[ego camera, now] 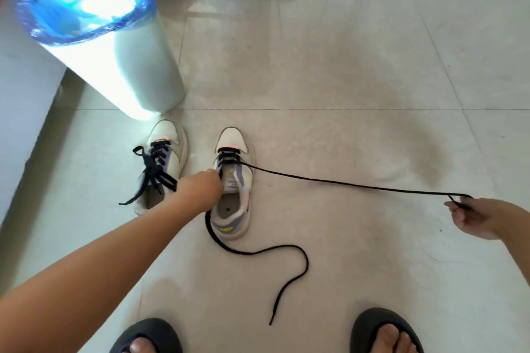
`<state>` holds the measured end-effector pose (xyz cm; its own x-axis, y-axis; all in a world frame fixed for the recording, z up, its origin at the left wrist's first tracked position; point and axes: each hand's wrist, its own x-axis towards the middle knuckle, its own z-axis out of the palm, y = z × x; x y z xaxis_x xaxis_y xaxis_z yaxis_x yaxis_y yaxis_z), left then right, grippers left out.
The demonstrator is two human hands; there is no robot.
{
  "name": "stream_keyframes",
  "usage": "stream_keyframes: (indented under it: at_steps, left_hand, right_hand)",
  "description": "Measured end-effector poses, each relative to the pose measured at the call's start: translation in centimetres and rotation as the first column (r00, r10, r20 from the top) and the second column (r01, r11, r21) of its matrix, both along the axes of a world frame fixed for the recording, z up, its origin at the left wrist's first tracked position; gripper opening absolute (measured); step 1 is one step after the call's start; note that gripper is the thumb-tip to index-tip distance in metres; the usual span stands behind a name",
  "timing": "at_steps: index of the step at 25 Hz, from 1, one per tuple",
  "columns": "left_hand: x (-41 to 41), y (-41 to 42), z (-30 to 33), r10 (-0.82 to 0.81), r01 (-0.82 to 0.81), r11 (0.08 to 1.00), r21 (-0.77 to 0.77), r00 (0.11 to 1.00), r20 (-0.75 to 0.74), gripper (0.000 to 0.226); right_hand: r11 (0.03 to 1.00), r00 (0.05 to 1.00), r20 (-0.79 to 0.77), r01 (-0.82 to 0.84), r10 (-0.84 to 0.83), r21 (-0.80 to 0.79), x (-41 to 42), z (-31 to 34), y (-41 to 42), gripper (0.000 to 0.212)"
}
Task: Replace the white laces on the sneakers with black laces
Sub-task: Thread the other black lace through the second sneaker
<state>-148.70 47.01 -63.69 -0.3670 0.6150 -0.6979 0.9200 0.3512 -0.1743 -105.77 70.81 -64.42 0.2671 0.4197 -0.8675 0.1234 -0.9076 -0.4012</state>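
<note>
One shoe is done, the other is just begun.
The left white sneaker (166, 163) has its black lace. The left hand (205, 185) holds the right white sneaker (233, 180), grip hidden; the right hand (476, 216) pinches the long black lace (344, 182).

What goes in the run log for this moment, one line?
left sneaker: laced black | right sneaker: lower rows only | left hand: at its eyelets | right hand: pulling black lace taut

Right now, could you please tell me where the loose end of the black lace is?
In the head view, the loose end lies on the floor at bottom centre, between the person's two slippered feet.
</note>
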Motion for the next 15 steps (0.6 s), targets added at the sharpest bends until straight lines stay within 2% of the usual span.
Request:
stream_keyframes:
  at_steps: [3,5,7,9,12,15]
  left_hand:
    - [1.0,-0.4,0.0,0.072,-0.075,0.996,0.047,0.996,0.059,0.028]
    - [1.4,-0.6,0.3,0.142,-0.156,0.972,0.178,0.986,0.086,0.027]
    - [1.2,-0.6,0.6,0.192,-0.218,0.886,0.409,0.976,0.106,0.027]
    - [0.6,-0.2,0.5,0.176,-0.226,0.8,0.556,0.974,0.144,0.027]
    - [0.0,0.5,-0.4,0.176,-0.293,0.782,0.55,0.95,0.257,0.024]
    - [0.0,0.9,-1.0,0.255,-0.421,0.731,0.537,0.898,0.357,0.022]
  right_hand:
    - [0.947,0.968,-0.14,-0.237,0.21,-0.215,-4.3,-0.7,-4.2,0.018]
    - [0.899,0.913,-0.25,-0.377,0.321,-0.221,-8.9,-0.7,-6.8,0.014]
    - [0.869,0.846,-0.323,-0.481,0.424,-0.117,-13.6,-0.5,-8.7,0.008]
    - [0.835,0.771,-0.364,-0.55,0.522,0.033,-18.4,0.1,-10.0,0.012]
    - [0.728,0.636,-0.363,-0.646,0.68,0.231,-24.8,1.1,-11.4,0.02]
    - [0.56,0.556,-0.143,-0.717,0.819,0.415,-29.4,1.2,-12.1,0.027]
